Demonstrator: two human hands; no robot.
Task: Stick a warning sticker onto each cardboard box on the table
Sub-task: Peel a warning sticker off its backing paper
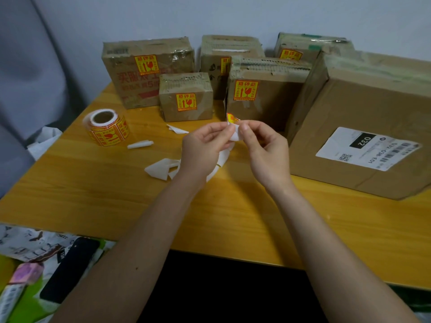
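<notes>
Both hands meet above the middle of the wooden table [93,194]. My left hand [203,148] and my right hand [265,150] pinch a yellow-red warning sticker [232,118] and its white backing paper [235,135] between them, the sticker partly peeled up. Several cardboard boxes stand at the back, each showing a sticker: a wide one [144,73], a small one [186,96], one behind [224,54], a middle one [263,92] and a far one [303,47]. The large box [363,122] at right shows only a white shipping label. The sticker roll [106,127] lies at left.
White backing scraps [161,169] lie on the table under and left of my hands, with a rolled one [140,144]. A dark phone [67,271] rests on printed papers below the table's front edge at left. A grey chair back [28,78] stands left.
</notes>
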